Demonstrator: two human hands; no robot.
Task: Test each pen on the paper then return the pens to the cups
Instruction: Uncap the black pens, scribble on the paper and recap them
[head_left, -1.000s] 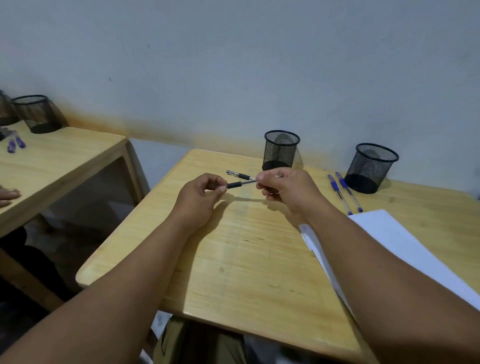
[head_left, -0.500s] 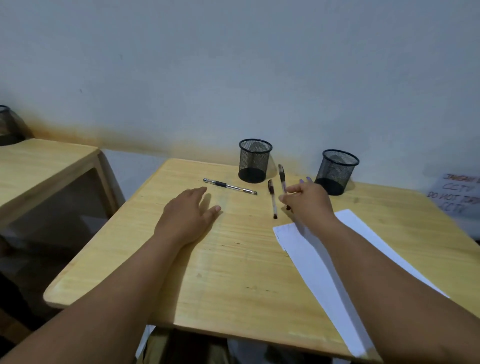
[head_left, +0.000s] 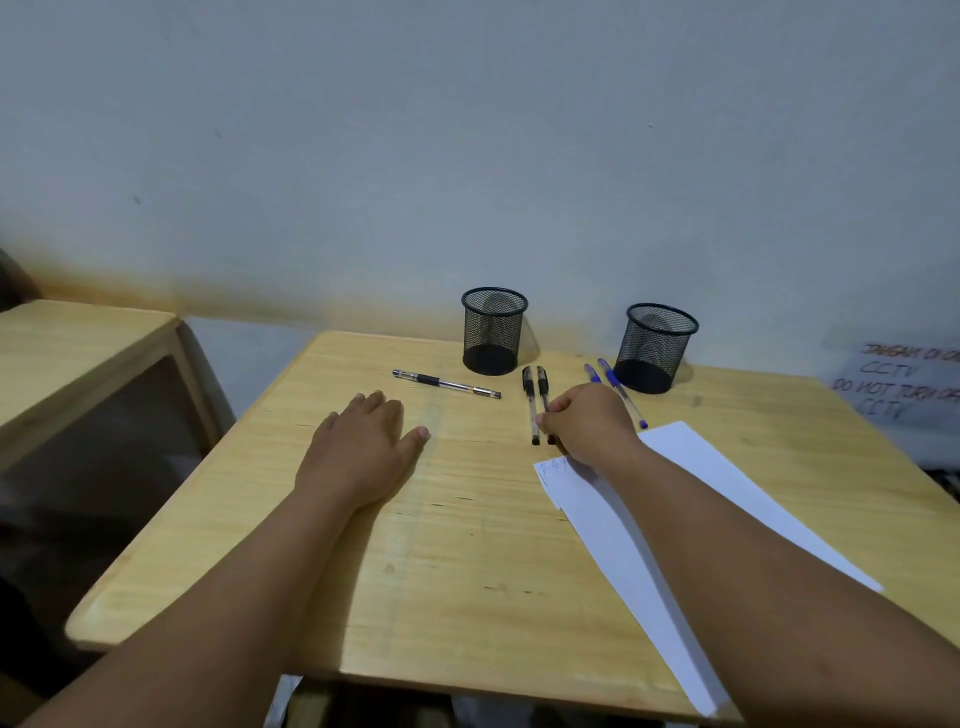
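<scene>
Two black mesh cups (head_left: 493, 330) (head_left: 657, 345) stand empty at the back of the wooden table (head_left: 467, 571). A silver and black pen (head_left: 447, 384) lies left of the left cup. Two black pens lie side by side: the left one (head_left: 530, 405) is free, and my right hand (head_left: 587, 426) pinches the lower end of the right one (head_left: 543, 387), which rests on the table. Behind that hand lie two blue pens (head_left: 621, 389). White paper (head_left: 685, 488) with small scribbles at its near corner lies under my right forearm. My left hand (head_left: 363, 447) rests flat on the table.
A second wooden table (head_left: 78, 353) stands to the left across a gap. A handwritten CCTV sign (head_left: 904, 384) sits at the far right. The wall runs right behind the cups.
A second ago both hands held a black pen together. My left hand let go and lay flat. My right hand carried the pen right and lowered it beside the other black pen.
</scene>
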